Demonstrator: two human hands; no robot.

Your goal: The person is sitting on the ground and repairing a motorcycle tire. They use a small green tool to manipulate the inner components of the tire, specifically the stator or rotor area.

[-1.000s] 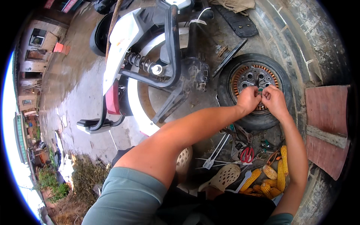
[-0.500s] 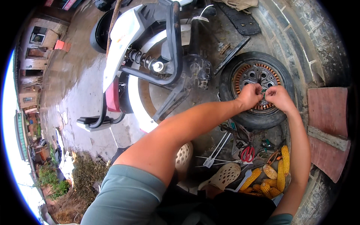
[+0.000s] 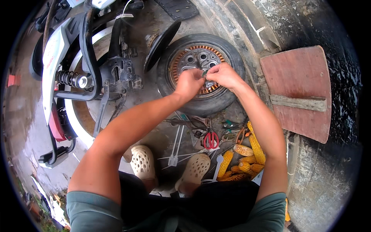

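Note:
Over the open hub of a wheel, my two hands meet with their fingertips nearly touching. A small dark green piece (image 3: 205,72) shows between them, too little to name. My left hand (image 3: 189,84) pinches at its left side, and my right hand (image 3: 225,75) pinches it from the right. The wheel lies flat, its black tyre (image 3: 228,101) around a ring of copper windings (image 3: 176,62) and a metal hub plate (image 3: 189,58) with round holes. My fingers hide part of the hub's near side.
A white scooter body (image 3: 54,63) with its shock absorber (image 3: 71,79) is at the left. A black round cover (image 3: 162,45) leans beside the tyre. Near my feet lie red-handled scissors (image 3: 211,140), cable ties (image 3: 177,145) and corn cobs (image 3: 247,167). A reddish board (image 3: 297,81) lies right.
My view has swung right, so the wheel and scooter sit further left in the picture. Both hands stay together over the hub, still pinching at the green piece.

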